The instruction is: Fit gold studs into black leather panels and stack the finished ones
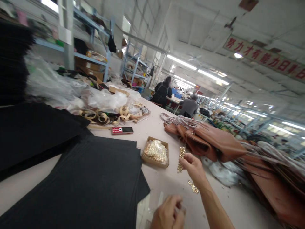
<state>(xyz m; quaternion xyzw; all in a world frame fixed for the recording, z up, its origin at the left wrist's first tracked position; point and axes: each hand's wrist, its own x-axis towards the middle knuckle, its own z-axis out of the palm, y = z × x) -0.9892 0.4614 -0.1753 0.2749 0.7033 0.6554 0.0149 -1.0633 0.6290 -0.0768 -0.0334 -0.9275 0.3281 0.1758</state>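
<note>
My right hand pinches a short length of gold chain upright between thumb and fingers, just right of a small cardboard box. Shiny gold pieces in clear plastic fill that box. Another bit of gold chain lies on the table beside my right forearm. At the bottom edge, my left hand is curled with its fingers together, partly blurred; what it holds, if anything, I cannot make out. A clear strip, perhaps plastic, lies by it.
Black sheets are stacked on the left of the table. A red phone lies behind them, near tan strips and plastic wrap. Brown leather bags line the right side. Two people are farther back.
</note>
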